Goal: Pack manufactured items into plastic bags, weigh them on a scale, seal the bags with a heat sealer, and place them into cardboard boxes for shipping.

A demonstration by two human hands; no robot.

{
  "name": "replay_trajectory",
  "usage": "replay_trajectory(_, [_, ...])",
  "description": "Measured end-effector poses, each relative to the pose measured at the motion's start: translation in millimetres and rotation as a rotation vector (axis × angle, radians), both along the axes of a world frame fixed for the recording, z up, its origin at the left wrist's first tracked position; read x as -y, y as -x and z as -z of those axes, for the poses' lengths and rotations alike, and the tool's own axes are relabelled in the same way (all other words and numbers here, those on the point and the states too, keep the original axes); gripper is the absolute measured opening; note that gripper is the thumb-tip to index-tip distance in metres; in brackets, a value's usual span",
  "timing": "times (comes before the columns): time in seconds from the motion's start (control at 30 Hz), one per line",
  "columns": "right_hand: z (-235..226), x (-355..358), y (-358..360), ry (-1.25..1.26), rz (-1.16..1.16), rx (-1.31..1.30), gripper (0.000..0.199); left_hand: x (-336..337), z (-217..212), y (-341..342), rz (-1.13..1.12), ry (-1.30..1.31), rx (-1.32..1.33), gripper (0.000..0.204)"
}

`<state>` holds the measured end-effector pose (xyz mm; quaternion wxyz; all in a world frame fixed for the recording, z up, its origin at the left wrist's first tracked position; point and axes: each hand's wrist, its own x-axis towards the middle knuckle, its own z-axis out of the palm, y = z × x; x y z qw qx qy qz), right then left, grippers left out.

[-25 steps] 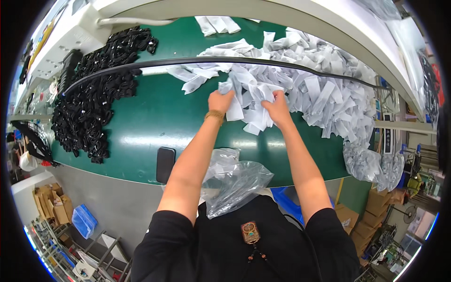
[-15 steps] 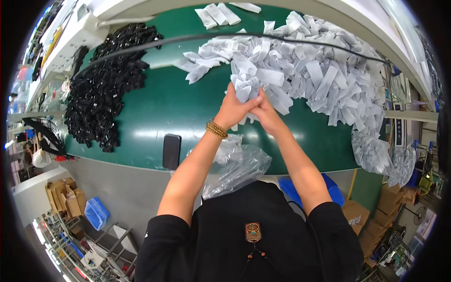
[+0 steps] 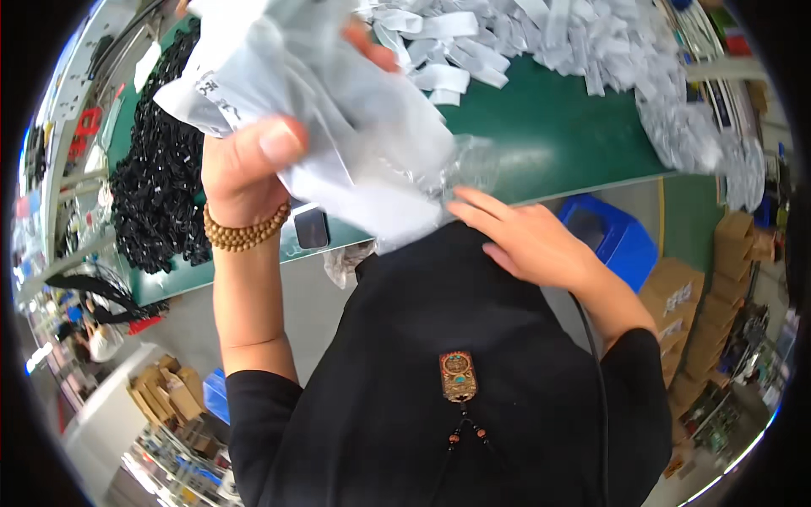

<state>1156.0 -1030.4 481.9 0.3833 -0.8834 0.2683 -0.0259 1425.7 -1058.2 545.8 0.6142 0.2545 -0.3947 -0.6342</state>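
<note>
My left hand (image 3: 241, 160) is raised toward the left, closed around a bunch of whitish frosted plastic pouches (image 3: 338, 127). Its thumb presses on the near side, and some fingertips show past the far side. The bunch is large in view and partly smeared by motion. A crumpled clear plastic bag (image 3: 473, 160) sits by the bunch's lower right end, partly hidden by it. Lower down at the right, my right hand (image 3: 541, 245) is open, fingers stretched toward the clear bag. I cannot tell whether its fingertips touch the bag.
A heap of whitish pouches (image 3: 583, 42) covers the back right of the green table (image 3: 557, 135). Black corded pieces (image 3: 160, 186) are piled at the left. A dark phone (image 3: 312, 228) lies near the front edge. A blue bin (image 3: 608, 237) stands below at the right.
My left hand has lifted the pouch bunch up and left, nearer the view. My right hand has come off it and moved down and right. The view has shifted too.
</note>
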Motion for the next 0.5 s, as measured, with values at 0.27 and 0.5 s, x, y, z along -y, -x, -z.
replay_trajectory(0.27, [38, -19, -23, 0.453, 0.081, 0.087, 0.005, 2, 69, 25, 0.779, -0.368, 1.081, 0.061])
replay_trajectory(0.5, [22, -27, -45, 0.522, 0.144, 0.309, 0.008, -28, 140, 25, 0.619, 0.265, 1.851, 0.046])
